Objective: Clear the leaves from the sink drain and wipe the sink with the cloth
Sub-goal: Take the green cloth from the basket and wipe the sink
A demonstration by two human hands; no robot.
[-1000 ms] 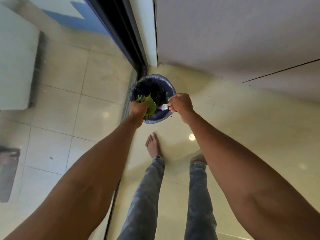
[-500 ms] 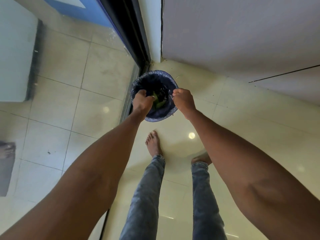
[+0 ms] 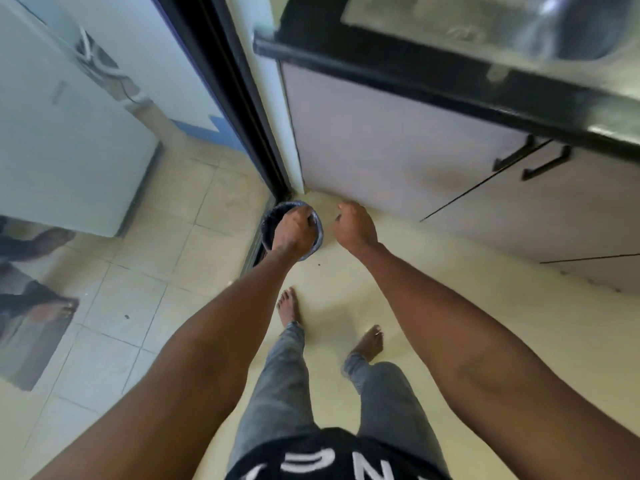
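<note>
steel sink [image 3: 571,26], round lined bin [image 3: 268,225]

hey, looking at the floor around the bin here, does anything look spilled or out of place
Nothing big. A small dark speck lies on the floor tiles just beside the bin, possibly a dropped bit; too small to identify. No leaves are visible outside it. The left hand is over the bin, the right hand beside it.

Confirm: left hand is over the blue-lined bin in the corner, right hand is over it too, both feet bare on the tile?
Not quite. In the head view the right hand is off to the side of the bin, over bare floor, fingers curled. The left hand is over the bin, and both feet are bare on the tile.
</note>
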